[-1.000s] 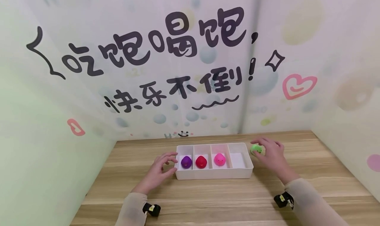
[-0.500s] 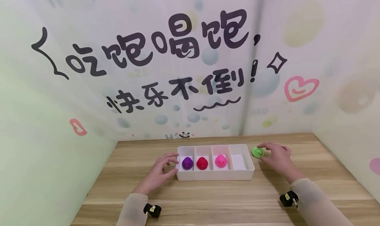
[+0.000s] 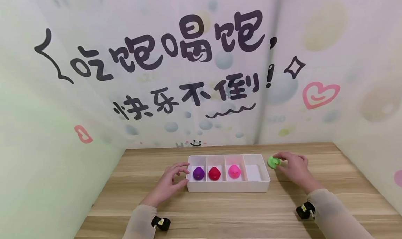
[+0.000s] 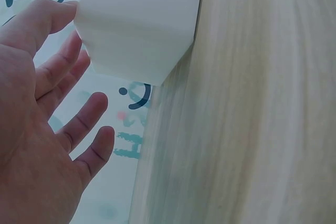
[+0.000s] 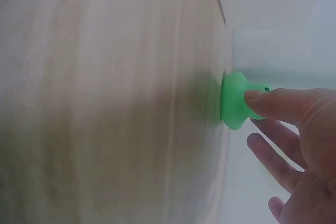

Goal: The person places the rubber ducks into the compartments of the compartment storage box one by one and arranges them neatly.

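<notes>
A white four-section tray (image 3: pixel 227 187) stands on the wooden table. Purple (image 3: pixel 198 173), red (image 3: pixel 214 173) and pink (image 3: pixel 234 171) rubber ducks sit in its first three compartments from the left; the rightmost one holds nothing. My left hand (image 3: pixel 169 179) rests its thumb and fingertips at the tray's left end, fingers loosely bent and spread, as the left wrist view shows too. Just right of the tray, my right hand (image 3: pixel 294 167) pinches a green rubber duck (image 5: pixel 234 100) by the head between thumb and fingers. The duck's wide base is down at the tabletop, and its beak points rightward.
Behind the table (image 3: pixel 176 211) rises a pale wall (image 3: pixel 150 15) with large dark lettering. Side walls close in the left and right. Small black cameras are strapped at both wrists.
The right hand has shifted a little to the right, uncovering more of the green duck, whose face has turned rightward. The left hand and the tray keep their places.
</notes>
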Action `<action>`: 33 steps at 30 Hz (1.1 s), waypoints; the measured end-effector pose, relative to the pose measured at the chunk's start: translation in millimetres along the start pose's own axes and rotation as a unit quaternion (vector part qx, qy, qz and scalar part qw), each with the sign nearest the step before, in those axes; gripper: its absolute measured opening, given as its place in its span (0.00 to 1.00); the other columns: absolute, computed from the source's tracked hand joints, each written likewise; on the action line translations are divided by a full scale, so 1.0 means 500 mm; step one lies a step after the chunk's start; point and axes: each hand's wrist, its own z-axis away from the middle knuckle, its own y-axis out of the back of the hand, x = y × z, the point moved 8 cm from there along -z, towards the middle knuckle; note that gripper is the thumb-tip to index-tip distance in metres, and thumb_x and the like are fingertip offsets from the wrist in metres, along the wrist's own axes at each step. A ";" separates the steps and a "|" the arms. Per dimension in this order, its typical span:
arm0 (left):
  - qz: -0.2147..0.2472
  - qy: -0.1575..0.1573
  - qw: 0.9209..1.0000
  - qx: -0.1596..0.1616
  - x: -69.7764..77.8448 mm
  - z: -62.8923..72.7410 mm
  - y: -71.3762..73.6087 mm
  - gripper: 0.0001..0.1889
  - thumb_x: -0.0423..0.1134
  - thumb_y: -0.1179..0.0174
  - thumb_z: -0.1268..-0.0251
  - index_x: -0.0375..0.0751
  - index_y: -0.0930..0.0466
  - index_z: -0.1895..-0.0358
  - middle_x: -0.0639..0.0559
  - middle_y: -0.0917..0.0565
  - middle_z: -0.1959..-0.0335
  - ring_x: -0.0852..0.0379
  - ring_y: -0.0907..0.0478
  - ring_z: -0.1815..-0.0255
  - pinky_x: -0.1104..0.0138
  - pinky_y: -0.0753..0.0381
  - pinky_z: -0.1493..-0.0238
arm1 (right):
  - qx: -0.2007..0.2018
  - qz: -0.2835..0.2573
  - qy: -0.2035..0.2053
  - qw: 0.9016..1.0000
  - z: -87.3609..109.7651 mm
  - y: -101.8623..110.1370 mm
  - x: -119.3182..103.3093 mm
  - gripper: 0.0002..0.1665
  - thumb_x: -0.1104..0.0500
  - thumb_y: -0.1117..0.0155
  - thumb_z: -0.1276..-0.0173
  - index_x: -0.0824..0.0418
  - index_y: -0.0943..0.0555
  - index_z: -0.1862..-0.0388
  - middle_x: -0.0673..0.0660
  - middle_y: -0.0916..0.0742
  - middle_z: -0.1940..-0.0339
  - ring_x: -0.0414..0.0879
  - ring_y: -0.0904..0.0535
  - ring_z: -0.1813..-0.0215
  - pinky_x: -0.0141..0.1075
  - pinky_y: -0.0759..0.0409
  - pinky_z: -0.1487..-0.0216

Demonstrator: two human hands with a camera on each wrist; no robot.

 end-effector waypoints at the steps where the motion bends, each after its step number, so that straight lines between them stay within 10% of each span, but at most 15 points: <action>1: 0.001 0.002 1.000 -0.001 0.000 0.000 0.001 0.10 0.39 0.33 0.30 0.52 0.18 0.49 0.56 0.26 0.26 0.45 0.29 0.41 0.56 0.29 0.48 | 0.001 0.001 0.000 1.000 0.000 0.000 0.000 0.20 0.66 0.24 0.40 0.61 0.15 0.48 0.65 0.11 0.49 0.65 0.16 0.48 0.68 0.48 0.41; 33: -0.001 0.016 1.000 -0.003 0.008 0.002 0.002 0.11 0.38 0.33 0.30 0.48 0.18 0.47 0.55 0.27 0.25 0.49 0.29 0.41 0.54 0.28 0.46 | 0.118 0.013 0.090 0.989 -0.004 0.057 -0.101 0.19 0.62 0.17 0.47 0.57 0.12 0.55 0.58 0.08 0.59 0.61 0.17 0.52 0.64 0.42 0.44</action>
